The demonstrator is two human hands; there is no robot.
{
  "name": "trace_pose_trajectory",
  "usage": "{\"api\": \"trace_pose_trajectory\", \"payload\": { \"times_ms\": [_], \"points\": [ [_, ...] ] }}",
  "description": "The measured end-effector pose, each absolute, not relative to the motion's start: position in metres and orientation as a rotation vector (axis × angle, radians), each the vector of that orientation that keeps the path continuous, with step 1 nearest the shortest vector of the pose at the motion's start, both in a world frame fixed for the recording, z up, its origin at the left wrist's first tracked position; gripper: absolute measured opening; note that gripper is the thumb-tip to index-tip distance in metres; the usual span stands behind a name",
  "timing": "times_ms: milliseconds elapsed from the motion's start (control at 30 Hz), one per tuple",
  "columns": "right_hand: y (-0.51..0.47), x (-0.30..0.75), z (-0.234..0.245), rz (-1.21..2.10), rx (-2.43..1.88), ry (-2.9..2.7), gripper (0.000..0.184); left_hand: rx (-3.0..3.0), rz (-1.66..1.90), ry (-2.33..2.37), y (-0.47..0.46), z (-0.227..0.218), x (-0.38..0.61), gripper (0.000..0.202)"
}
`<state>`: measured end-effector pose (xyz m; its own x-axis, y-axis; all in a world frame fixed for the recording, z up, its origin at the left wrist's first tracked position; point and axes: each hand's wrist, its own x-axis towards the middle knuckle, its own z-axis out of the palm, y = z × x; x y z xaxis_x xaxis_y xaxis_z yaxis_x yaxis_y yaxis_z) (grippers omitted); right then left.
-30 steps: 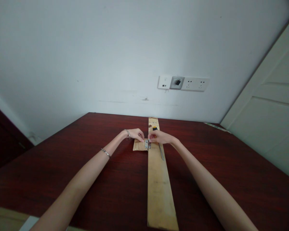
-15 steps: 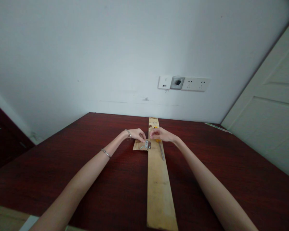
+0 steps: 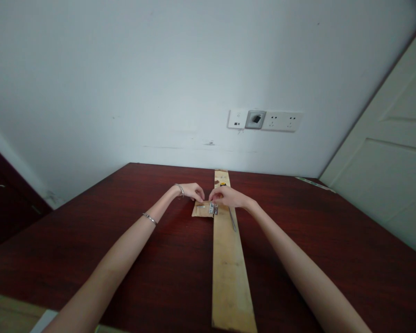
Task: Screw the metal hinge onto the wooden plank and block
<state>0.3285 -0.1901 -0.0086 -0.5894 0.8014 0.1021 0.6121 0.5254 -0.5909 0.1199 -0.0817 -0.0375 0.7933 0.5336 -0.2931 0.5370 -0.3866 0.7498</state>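
A metal hinge point(image 3: 211, 208) lies across the joint between a small wood block point(image 3: 203, 212) and a long wooden board point(image 3: 229, 259). My left hand point(image 3: 195, 191) is at the block's far edge with thumb and fingers drawn together; anything between the fingertips is hidden. Just above the hinge, my right hand point(image 3: 228, 196) makes a pinch, and what it pinches is too small to make out. A thin metal piece that looks like a screw point(image 3: 201, 206) rests on the block. Partly under my right hand lies a screwdriver point(image 3: 233, 221), its yellow and black handle mostly covered.
The board runs over a dark red wooden table point(image 3: 166, 259) to the white wall point(image 3: 125, 92). Sockets point(image 3: 277, 121) are set in that wall. A white panelled door point(image 3: 395, 152) stands at the right. Something pale point(image 3: 43, 321) shows at the front left corner.
My right hand has moved left toward the hinge, and my left hand has shifted slightly left, to the block's far edge. The thin metal piece on the block now lies more level and farther back.
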Motion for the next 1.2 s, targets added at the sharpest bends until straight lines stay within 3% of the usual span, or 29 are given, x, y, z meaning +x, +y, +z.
{"api": "trace_pose_trajectory", "payload": {
  "times_ms": [233, 500, 800, 1033, 1200],
  "points": [
    [-0.183, 0.342, -0.008, 0.622, -1.157, -2.327, 0.019, 2.166, -0.053, 0.744, -0.083, -0.027, 0.113, 0.042],
    [-0.171, 0.368, -0.016, 0.475, -1.355, -2.1, 0.018, 2.329, -0.189, 0.801, -0.105, -0.021, 0.132, 0.013],
    [-0.161, 0.387, -0.037, 0.504, -1.407, -1.984, 0.019, 2.414, -0.239, 0.875, -0.112, -0.018, 0.132, 0.001],
    [-0.154, 0.395, -0.044, 0.541, -1.416, -1.895, 0.023, 2.461, -0.147, 0.862, -0.096, -0.016, 0.121, 0.009],
    [-0.148, 0.399, -0.049, 0.508, -1.471, -1.828, 0.024, 2.477, -0.047, 1.237, -0.055, 0.004, 0.063, 0.013]
  ]
}}
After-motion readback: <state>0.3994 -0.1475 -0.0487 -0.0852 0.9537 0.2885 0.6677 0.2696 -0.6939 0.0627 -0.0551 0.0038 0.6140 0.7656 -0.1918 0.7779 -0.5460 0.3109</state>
